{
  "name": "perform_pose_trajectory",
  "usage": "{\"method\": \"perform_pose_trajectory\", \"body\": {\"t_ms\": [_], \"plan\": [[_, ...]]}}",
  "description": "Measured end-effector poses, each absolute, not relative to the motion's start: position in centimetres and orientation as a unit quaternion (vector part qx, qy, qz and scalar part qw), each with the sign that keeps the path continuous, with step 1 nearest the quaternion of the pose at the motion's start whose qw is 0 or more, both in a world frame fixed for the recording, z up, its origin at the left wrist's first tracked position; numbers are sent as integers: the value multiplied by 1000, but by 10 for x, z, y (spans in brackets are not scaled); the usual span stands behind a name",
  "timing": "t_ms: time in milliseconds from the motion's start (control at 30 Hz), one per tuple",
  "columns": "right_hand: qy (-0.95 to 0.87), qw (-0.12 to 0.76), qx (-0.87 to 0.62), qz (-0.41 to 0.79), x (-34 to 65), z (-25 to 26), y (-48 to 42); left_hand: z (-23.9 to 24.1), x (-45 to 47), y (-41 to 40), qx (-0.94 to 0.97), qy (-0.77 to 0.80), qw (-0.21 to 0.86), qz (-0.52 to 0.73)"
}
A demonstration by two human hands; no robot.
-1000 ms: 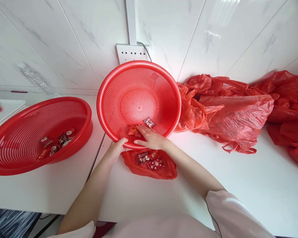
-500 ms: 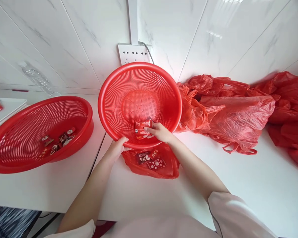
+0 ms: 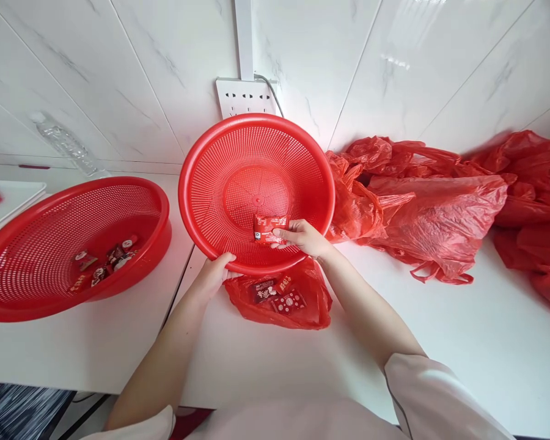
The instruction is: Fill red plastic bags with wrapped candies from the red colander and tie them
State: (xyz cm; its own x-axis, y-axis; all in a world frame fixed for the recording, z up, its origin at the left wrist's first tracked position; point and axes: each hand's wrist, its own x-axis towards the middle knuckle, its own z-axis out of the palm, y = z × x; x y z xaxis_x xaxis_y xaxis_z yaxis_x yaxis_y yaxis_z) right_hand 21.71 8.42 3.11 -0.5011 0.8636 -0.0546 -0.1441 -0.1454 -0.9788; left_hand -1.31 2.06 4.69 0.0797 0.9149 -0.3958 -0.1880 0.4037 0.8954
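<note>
A red plastic colander basket is tilted toward me in the middle of the view. My left hand grips its lower left rim, thumb over the edge. Inside the basket's lower part, my right hand pinches red snack packets with white print; how many it holds is unclear. Just below the rim lies an open red plastic bag on the white table, with several small packets in it. The basket partly covers the bag's far side.
At left, a second red basket leans with several small packets inside. Behind it are a clear plastic bottle and a white tray. Filled red bags line the right, by the wall. A power socket is behind the basket.
My right hand has lifted the red packets slightly up and to the right inside the basket. My left hand stays on the rim.
</note>
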Motion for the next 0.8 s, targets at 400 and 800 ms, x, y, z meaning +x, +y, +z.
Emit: {"method": "perform_pose_trajectory", "body": {"t_ms": [400,800], "plan": [[-760,164,-252,577,251,71,69,40,-17,23,361,525,650,414],[-829,47,-265,491,254,73,66,39,-17,22,358,526,647,419]]}}
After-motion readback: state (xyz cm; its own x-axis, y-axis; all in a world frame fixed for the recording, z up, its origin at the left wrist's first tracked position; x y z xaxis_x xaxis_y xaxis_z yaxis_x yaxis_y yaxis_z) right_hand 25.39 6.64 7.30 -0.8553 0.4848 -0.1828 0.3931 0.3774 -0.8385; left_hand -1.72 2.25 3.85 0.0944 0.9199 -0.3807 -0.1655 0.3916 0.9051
